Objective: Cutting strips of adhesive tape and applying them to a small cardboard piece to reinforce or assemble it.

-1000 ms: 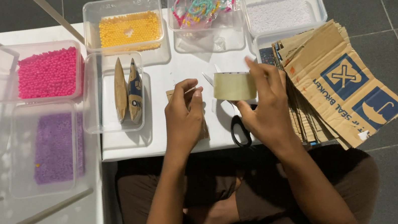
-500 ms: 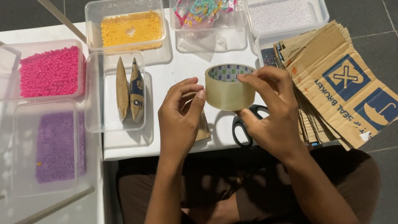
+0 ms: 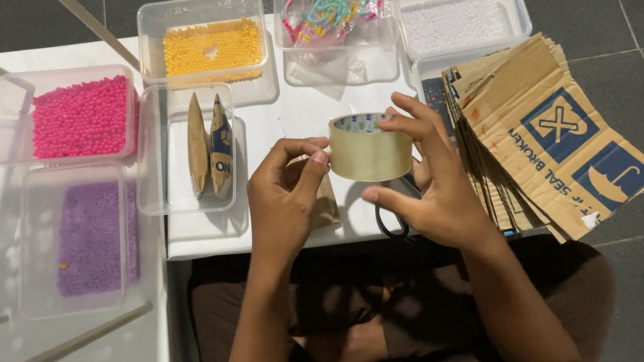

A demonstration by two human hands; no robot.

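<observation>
The tape roll (image 3: 369,148) sits pinched in the right hand (image 3: 435,183), while the left hand (image 3: 284,202) fingertips press its edge.

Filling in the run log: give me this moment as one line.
right hand: holds clear tape roll | left hand: fingertips at roll's edge | beneath: scissors, white table

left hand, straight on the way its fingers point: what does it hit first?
The left hand points up and right at the tape roll held by the right hand; its fingertips are at the roll's side, seemingly touching, though depth is unclear.
</observation>
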